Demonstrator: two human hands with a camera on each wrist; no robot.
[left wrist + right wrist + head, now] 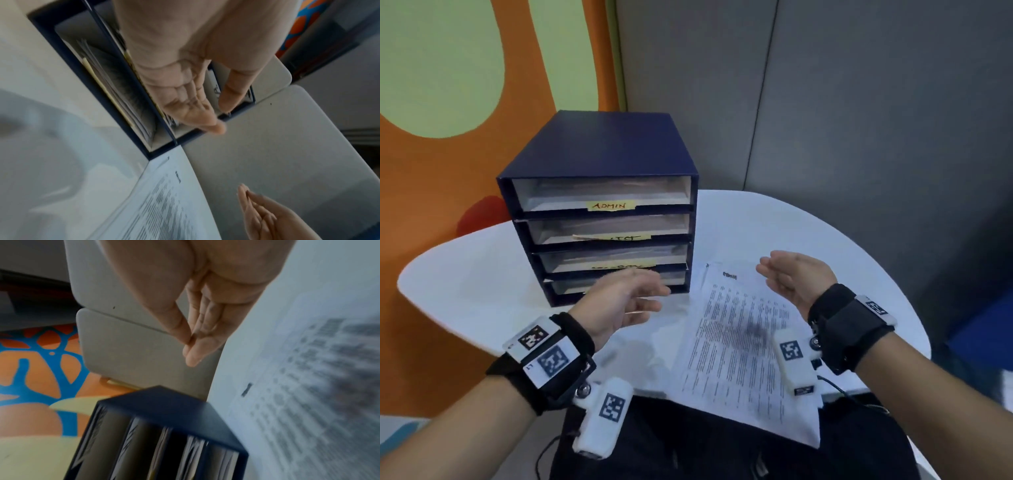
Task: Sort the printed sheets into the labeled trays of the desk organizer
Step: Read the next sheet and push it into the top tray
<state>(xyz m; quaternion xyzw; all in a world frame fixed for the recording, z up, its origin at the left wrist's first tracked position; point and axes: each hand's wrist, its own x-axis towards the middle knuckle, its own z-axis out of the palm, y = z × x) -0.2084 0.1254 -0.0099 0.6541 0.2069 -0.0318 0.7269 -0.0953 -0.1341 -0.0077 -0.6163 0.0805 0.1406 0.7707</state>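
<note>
Head cam: dark-blue four-tray cardboard organizer [599, 205] at 11 o'clock already holds paper, white printed sheets [743, 346] lie at 5 o'clock, unsorted. Left wrist: left hand [185, 91] empty, fingers loosely spread. Right wrist: right hand [197, 324] empty, fingers together

Navy organizer [599, 150], yellow labels [610, 205], white table [465, 270], possibly orange-and-blue patterned floor [41, 369].

Organizer [599, 192] blocks table [774, 219] left; bare table right of sheets [739, 342].
</note>
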